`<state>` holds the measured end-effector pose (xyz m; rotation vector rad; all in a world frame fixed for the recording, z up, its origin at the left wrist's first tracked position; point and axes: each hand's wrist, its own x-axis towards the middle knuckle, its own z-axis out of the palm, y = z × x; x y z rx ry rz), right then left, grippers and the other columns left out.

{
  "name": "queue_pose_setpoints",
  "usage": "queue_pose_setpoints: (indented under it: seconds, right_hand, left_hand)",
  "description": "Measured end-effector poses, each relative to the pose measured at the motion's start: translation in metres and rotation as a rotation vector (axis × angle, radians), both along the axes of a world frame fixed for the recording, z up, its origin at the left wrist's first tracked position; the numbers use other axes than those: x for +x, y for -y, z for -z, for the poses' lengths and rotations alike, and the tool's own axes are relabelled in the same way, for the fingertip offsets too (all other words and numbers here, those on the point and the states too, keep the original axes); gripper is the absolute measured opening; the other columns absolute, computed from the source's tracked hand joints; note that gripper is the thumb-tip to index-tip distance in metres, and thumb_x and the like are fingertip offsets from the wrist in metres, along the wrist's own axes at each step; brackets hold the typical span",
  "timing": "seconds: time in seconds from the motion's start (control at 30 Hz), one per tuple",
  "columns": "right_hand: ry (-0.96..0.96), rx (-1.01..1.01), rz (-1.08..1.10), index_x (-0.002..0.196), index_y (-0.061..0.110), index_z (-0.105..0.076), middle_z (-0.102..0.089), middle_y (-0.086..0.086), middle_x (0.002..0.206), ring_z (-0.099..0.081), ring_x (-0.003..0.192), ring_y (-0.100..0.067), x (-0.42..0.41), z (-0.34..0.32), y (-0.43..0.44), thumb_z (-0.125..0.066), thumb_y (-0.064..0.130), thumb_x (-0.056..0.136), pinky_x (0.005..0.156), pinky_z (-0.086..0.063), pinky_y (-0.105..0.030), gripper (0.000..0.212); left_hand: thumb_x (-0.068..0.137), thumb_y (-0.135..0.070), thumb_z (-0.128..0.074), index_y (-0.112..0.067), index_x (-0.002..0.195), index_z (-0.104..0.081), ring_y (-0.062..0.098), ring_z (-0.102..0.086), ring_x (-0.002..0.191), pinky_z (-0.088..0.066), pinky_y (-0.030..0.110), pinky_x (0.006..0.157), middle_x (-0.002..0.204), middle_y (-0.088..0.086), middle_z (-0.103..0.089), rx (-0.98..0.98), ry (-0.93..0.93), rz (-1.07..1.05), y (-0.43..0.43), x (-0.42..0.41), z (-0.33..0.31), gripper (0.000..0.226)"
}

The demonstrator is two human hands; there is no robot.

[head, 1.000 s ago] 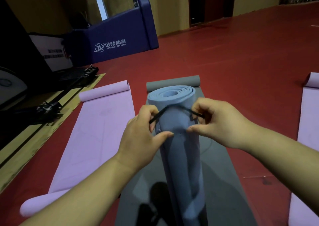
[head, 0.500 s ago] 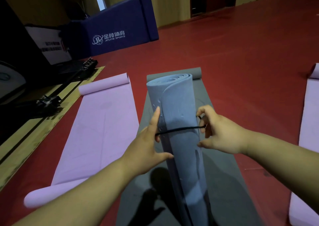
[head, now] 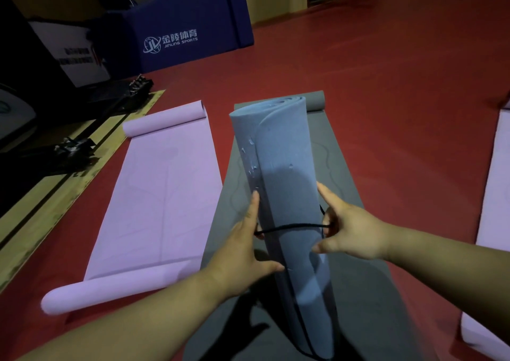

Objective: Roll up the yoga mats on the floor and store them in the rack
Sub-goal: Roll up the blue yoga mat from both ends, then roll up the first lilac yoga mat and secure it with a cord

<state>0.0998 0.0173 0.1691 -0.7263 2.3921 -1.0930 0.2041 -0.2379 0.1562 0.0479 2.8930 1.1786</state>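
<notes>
A rolled blue yoga mat [head: 284, 153] stands tilted on end over a flat grey mat [head: 345, 167], its open spiral end pointing away from me. A black elastic band [head: 292, 226] stretches across its front, about halfway down. My left hand [head: 242, 253] is on the roll's left side where the band ends, with the index finger straight along the mat and the thumb on its front. My right hand [head: 350, 233] pinches the band at the roll's right side, index finger pointing up.
A pink mat [head: 160, 195] lies unrolled to the left, both ends curled. Another pink mat [head: 494, 195] lies at the right edge. A blue padded base [head: 179, 29] and black equipment [head: 71, 148] stand at the back left beside a wooden strip [head: 41, 209]. Red floor stretches beyond.
The band was stretched over the roll's top end and has been drawn down to its middle. Both hands moved down the roll toward me with it.
</notes>
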Motion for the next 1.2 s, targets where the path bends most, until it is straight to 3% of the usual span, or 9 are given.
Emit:
queue_pose_setpoints:
  seconds: [0.17,0.27,0.37,0.43,0.57,0.73,0.8,0.93,1.2]
  right_hand:
    - [-0.02,0.012,0.039,0.147,0.068,0.008,-0.042,0.009,0.127,-0.055,0.104,-0.004,0.008,-0.003,0.002,-0.091,0.036,0.072,0.071,-0.042,-0.004,0.128]
    - [0.038,-0.113,0.058,0.148,0.066,0.003,-0.043,0.03,0.128,-0.05,0.106,0.016,0.009,0.004,0.008,-0.088,0.023,0.079,0.076,-0.041,0.003,0.123]
    - [0.039,-0.177,0.112,0.145,0.073,0.001,-0.056,0.027,0.131,-0.062,0.112,0.002,0.002,0.009,0.008,-0.086,0.02,0.079,0.089,-0.055,-0.016,0.121]
    - [0.047,-0.195,0.158,0.145,0.074,-0.001,-0.06,0.02,0.132,-0.065,0.115,-0.009,-0.004,0.01,0.003,-0.086,0.022,0.079,0.089,-0.061,-0.031,0.12]
    - [0.1,-0.207,0.244,0.143,0.074,-0.007,-0.061,0.019,0.132,-0.059,0.124,-0.008,-0.02,0.007,-0.011,-0.085,0.022,0.081,0.09,-0.059,-0.034,0.112]
    - [0.115,0.244,0.186,0.164,0.027,0.001,-0.047,-0.01,0.156,-0.046,0.143,-0.023,-0.073,-0.004,-0.039,-0.08,0.038,0.087,0.106,-0.042,-0.028,0.112]
    - [0.099,0.447,0.194,0.163,0.01,-0.011,-0.042,-0.015,0.158,-0.045,0.143,-0.024,-0.089,-0.006,-0.071,-0.076,0.04,0.09,0.109,-0.037,-0.025,0.103]
    - [0.144,0.598,0.227,0.15,0.017,-0.048,-0.056,-0.011,0.147,-0.057,0.13,-0.023,-0.074,0.011,-0.158,-0.075,0.041,0.09,0.101,-0.041,-0.024,0.07]
    - [0.447,0.684,0.359,0.143,0.03,-0.054,-0.054,0.0,0.147,-0.058,0.126,-0.016,0.044,0.146,-0.325,-0.075,0.051,0.085,0.097,-0.04,-0.02,0.065]
  left_hand:
    - [0.068,-0.04,-0.094,-0.057,0.141,0.038,-0.016,-0.018,0.129,-0.021,-0.007,0.096,0.149,-0.021,-0.011,-0.009,0.02,0.017,0.004,-0.009,0.002,0.152]
    - [0.061,-0.04,-0.096,-0.055,0.142,0.039,0.009,-0.028,0.15,-0.039,0.027,0.115,0.166,-0.007,-0.017,0.092,0.044,0.025,0.0,-0.021,0.007,0.158]
    - [0.062,-0.032,-0.097,-0.058,0.138,0.041,0.021,-0.044,0.142,-0.049,0.048,0.109,0.162,0.0,-0.023,0.067,0.03,-0.007,-0.013,-0.035,0.008,0.161]
    - [0.064,-0.026,-0.097,-0.062,0.135,0.042,0.02,-0.045,0.139,-0.05,0.048,0.107,0.16,-0.004,-0.021,0.058,0.023,-0.021,-0.025,-0.045,0.006,0.16]
    - [0.064,-0.02,-0.096,-0.066,0.138,0.033,0.022,-0.051,0.135,-0.053,0.047,0.104,0.157,-0.004,-0.029,0.098,0.044,0.018,-0.036,-0.083,0.004,0.156]
    - [0.075,-0.02,-0.088,-0.046,0.156,0.021,0.028,-0.039,0.144,-0.038,0.031,0.106,0.164,0.005,-0.022,0.023,0.067,-0.089,-0.05,-0.129,0.008,0.139]
    - [0.082,-0.024,-0.082,-0.036,0.162,0.01,0.031,-0.035,0.145,-0.036,0.033,0.105,0.165,0.009,-0.019,-0.05,0.067,-0.169,-0.063,-0.135,0.02,0.122]
    - [0.088,-0.035,-0.075,-0.027,0.162,-0.016,0.035,-0.037,0.142,-0.035,0.041,0.116,0.155,0.013,-0.032,-0.14,0.106,-0.074,-0.117,-0.135,0.057,0.096]
    - [0.09,-0.042,-0.074,-0.029,0.147,-0.047,0.022,-0.054,0.128,-0.043,0.033,0.11,0.144,0.007,-0.048,0.02,0.418,0.339,-0.294,-0.108,0.158,0.065]
